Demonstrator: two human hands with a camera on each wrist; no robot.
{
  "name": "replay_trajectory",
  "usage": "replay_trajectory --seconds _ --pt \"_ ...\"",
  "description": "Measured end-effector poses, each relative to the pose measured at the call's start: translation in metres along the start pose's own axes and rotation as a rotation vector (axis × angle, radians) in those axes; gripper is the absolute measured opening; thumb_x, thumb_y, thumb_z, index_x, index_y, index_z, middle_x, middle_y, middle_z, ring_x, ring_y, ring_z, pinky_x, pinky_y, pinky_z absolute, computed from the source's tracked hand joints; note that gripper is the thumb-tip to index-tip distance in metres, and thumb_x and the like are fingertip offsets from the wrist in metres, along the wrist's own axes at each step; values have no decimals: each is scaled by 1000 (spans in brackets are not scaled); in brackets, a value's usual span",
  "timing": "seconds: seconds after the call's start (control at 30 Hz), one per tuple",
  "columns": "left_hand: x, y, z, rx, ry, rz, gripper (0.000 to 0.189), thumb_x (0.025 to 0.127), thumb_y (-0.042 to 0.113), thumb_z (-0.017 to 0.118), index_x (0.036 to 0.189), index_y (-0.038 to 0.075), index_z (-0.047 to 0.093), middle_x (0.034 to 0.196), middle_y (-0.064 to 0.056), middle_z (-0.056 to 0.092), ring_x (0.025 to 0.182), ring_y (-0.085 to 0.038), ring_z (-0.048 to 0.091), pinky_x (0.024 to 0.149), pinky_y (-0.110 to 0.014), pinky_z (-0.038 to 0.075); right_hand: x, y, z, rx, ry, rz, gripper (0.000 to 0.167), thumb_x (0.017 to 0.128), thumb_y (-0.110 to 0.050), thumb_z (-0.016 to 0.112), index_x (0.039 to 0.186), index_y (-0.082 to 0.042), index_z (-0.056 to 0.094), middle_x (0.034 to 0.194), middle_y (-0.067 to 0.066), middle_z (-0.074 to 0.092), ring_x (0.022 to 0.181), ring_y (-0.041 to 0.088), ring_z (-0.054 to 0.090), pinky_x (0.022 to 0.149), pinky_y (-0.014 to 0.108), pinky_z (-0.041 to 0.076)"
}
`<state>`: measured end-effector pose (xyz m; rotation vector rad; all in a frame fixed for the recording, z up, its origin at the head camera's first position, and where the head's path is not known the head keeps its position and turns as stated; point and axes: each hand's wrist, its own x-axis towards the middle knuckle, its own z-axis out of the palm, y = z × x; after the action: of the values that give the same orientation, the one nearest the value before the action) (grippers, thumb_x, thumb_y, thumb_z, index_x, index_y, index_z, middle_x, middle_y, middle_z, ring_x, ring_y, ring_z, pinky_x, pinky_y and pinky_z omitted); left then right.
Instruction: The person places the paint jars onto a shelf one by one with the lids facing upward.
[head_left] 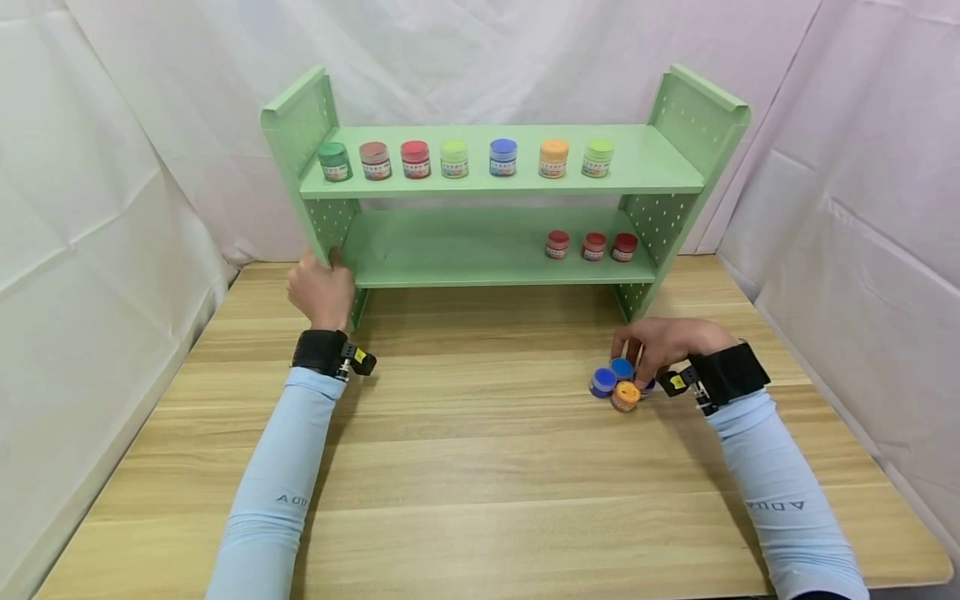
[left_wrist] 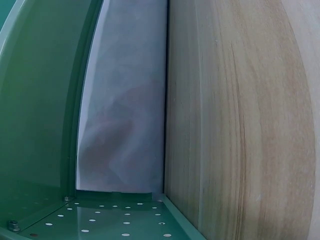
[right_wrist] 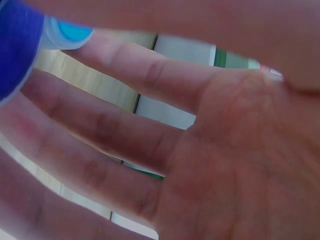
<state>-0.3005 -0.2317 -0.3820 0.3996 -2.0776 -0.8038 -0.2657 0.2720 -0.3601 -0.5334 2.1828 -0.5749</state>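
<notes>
My left hand [head_left: 321,287] grips the lower left side panel of a green two-tier shelf [head_left: 480,271], its thumb on the inner side; the left wrist view shows the shelf's perforated panel [left_wrist: 110,220] but not the hand. At the right, my right hand [head_left: 670,340] reaches over a cluster of small paint jars on the table, fingers extended and spread. Its fingertips are right at a blue-lidded jar [head_left: 621,369]. A dark blue jar [right_wrist: 17,47] overlaps the fingers in the right wrist view. Beside them are another blue jar [head_left: 602,382] and an orange-lidded jar [head_left: 626,397].
The upper shelf board [head_left: 495,187] bears a spaced row of jars, from a dark green jar [head_left: 334,161] to a light green jar [head_left: 597,157]. Three red jars stand on the lower board, including one [head_left: 557,244]. White cloth [head_left: 480,58] hangs behind the wooden table [head_left: 465,467].
</notes>
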Motion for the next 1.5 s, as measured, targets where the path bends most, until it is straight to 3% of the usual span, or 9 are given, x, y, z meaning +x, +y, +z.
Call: replay_trajectory --seconds 0.23,0.4,0.5,0.77,0.93,1.07,1.33,1.5 --pt "1 0 1 -6 -14 -5 22 99 17 63 107 1 77 95 -22 78 78 -40 73 66 -44 43 0 4 -2 31 -3 6 54 81 -5 84 127 2 56 116 20 66 90 18 66 77 33 58" --pt "2 0 0 -7 -8 10 22 99 16 63 102 -1 77 91 -23 78 74 -41 71 62 -40 38 0 7 -2 7 31 15 47 84 -3 80 125 1 57 114 19 68 89 16 68 77 35 60" --pt "2 0 0 -6 -3 17 23 98 16 62 98 -2 77 88 -23 77 73 -41 69 62 -41 38 1 9 -3 -36 92 -5 40 85 -1 78 121 -1 61 111 17 71 90 17 69 77 36 60" --pt "1 -1 -2 0 11 12 24 98 17 62 90 -2 74 87 -24 77 76 -44 70 62 -46 38 13 16 -4 -173 290 -155 29 86 3 71 114 -2 67 111 16 72 102 26 67 85 39 57" --pt "0 -2 -2 -1 21 20 24 98 16 62 88 -2 74 85 -25 76 72 -43 68 60 -43 37 21 18 -5 -227 397 -185 25 89 2 69 112 -5 71 109 11 73 105 28 66 93 48 54" --pt "0 -2 -2 -3 22 24 24 98 16 61 90 -3 74 85 -25 76 69 -42 66 59 -41 36 25 21 -5 -230 455 -189 23 90 0 71 113 -6 72 107 9 73 103 26 66 93 48 52" --pt "1 -3 -1 -5 21 32 24 97 13 60 85 -3 72 79 -25 74 64 -39 60 58 -38 32 25 27 -2 -281 459 -182 36 84 2 74 118 -7 73 111 9 73 102 25 65 94 50 52" --pt "1 -3 1 -8 13 38 22 97 13 60 92 -2 75 84 -24 76 65 -39 62 58 -38 33 27 31 0 -284 468 -175 34 85 1 73 118 -8 73 109 10 73 98 24 65 90 47 53"
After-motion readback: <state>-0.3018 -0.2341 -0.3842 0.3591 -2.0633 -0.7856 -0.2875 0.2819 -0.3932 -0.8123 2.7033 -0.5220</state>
